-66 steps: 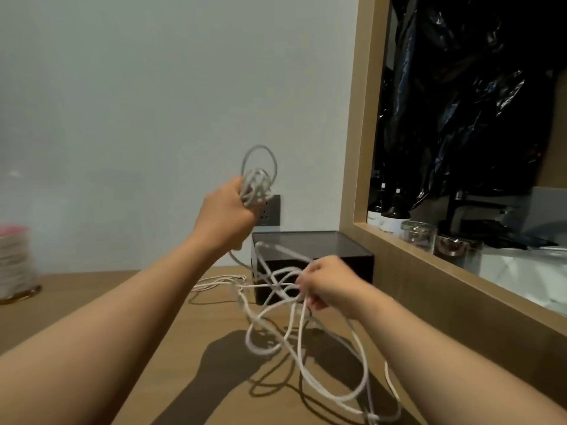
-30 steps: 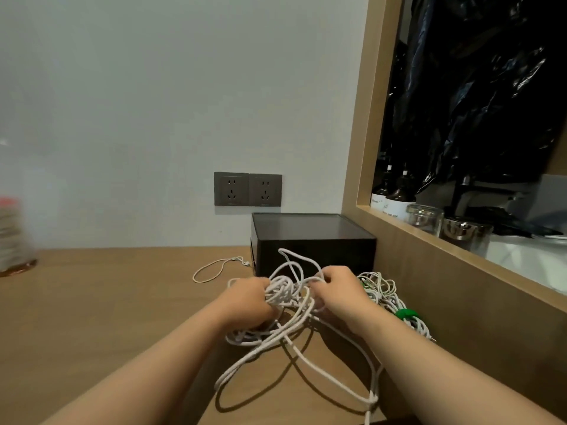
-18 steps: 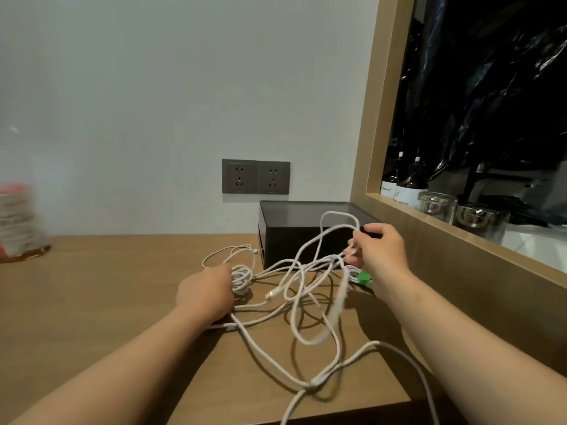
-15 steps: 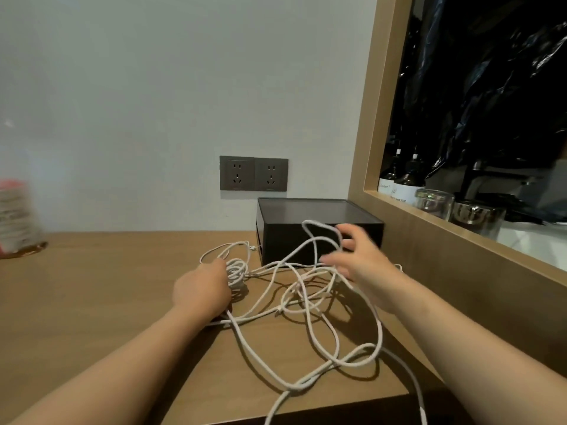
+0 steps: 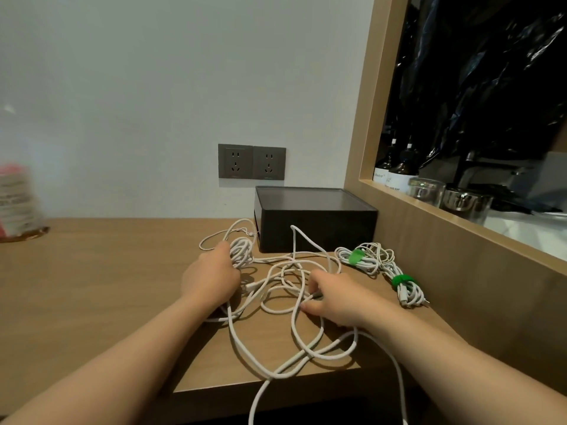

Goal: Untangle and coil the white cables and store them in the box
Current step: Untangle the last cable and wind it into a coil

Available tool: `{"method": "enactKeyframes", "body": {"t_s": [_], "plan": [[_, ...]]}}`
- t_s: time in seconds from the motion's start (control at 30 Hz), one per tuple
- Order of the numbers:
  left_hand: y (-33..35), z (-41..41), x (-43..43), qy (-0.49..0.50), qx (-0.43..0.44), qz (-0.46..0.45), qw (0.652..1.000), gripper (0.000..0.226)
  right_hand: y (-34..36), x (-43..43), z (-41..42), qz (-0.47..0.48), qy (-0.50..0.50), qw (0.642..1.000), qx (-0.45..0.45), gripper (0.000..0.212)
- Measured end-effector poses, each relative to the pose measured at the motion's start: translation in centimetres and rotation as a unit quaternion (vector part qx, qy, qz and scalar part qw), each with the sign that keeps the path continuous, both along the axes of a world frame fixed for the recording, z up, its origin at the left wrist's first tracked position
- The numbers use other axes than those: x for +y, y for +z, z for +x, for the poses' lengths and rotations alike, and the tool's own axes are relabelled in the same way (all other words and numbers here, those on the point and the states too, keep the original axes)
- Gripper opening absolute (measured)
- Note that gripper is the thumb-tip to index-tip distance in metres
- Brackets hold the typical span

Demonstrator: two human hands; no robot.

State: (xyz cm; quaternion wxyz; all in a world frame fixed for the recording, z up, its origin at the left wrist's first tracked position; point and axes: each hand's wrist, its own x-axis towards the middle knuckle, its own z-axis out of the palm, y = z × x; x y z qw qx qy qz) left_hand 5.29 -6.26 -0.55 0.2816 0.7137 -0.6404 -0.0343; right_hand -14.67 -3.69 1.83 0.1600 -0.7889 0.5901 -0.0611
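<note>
Your right hand (image 5: pixel 337 297) has dropped from beside the box to the table, fingers pinching a strand of the loose white cables (image 5: pixel 291 305). Left of it, your left hand (image 5: pixel 211 279) stays closed on its small coil. Beyond both, the box (image 5: pixel 316 223) sits shut, so the untangling is unfinished.

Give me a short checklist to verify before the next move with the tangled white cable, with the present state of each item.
1. Left hand grips the coiled part: ok.
2. Right hand pinches a strand: cannot tell.
3. Loose cable free of knots: not ok, loops cross.
4. Cable wholly on the table: not ok, strands hang over the front edge.
5. Tied bundles clear of the tangle: cannot tell.
6. Box open: cannot tell.
</note>
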Motion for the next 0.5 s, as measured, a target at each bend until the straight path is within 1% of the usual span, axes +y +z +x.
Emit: {"method": "enactKeyframes", "body": {"t_s": [0.07, 0.1, 0.17, 0.23, 0.27, 0.3, 0.33, 0.4, 0.43, 0.47, 0.5], "plan": [[-0.1, -0.3, 0.4, -0.036, 0.034, -0.005, 0.999, 0.006, -0.3, -0.2, 0.0, 0.0, -0.028, 0.999, -0.045, 0.014], [-0.1, -0.4, 0.7, -0.057, 0.048, -0.011, 0.997, 0.005, -0.3, -0.4, -0.2, 0.02, -0.052, 0.994, -0.091, 0.015], [-0.1, -0.6, 1.3, -0.089, 0.062, -0.021, 0.994, 0.006, -0.3, -0.8, -0.5, 0.044, -0.116, 0.971, -0.203, 0.02], [0.1, -0.9, 2.0, -0.103, 0.023, -0.036, 0.994, 0.007, -0.1, -1.1, -0.8, 0.013, -0.178, 0.935, -0.306, 0.019], [0.2, -1.0, 2.4, -0.102, -0.013, -0.041, 0.994, 0.01, 0.0, -1.2, -1.0, -0.004, -0.179, 0.923, -0.34, 0.017], [0.3, -1.2, 2.7, -0.098, -0.05, -0.044, 0.993, 0.012, 0.3, -1.1, -1.2, -0.012, -0.151, 0.927, -0.343, 0.017], [0.2, -1.3, 2.9, -0.095, -0.086, -0.048, 0.991, 0.013, 0.7, -0.8, -1.6, 0.001, -0.1, 0.944, -0.315, 0.025], [-0.1, -1.5, 2.8, -0.086, -0.14, -0.045, 0.985, 0.012, 1.3, 0.1, -2.6, 0.087, 0.013, 0.974, -0.21, 0.063], [-0.3, -1.5, 2.7, -0.08, -0.156, -0.04, 0.984, 0.012, 1.7, 0.8, -2.9, 0.131, 0.053, 0.978, -0.153, 0.077], [-0.5, -1.6, 2.5, -0.073, -0.166, -0.031, 0.983, 0.011, 1.9, 1.5, -3.1, 0.154, 0.089, 0.979, -0.096, 0.086], [-0.6, -1.7, 2.5, -0.066, -0.17, -0.023, 0.983, 0.009, 1.9, 1.9, -3.1, 0.156, 0.114, 0.981, -0.034, 0.091]]}}
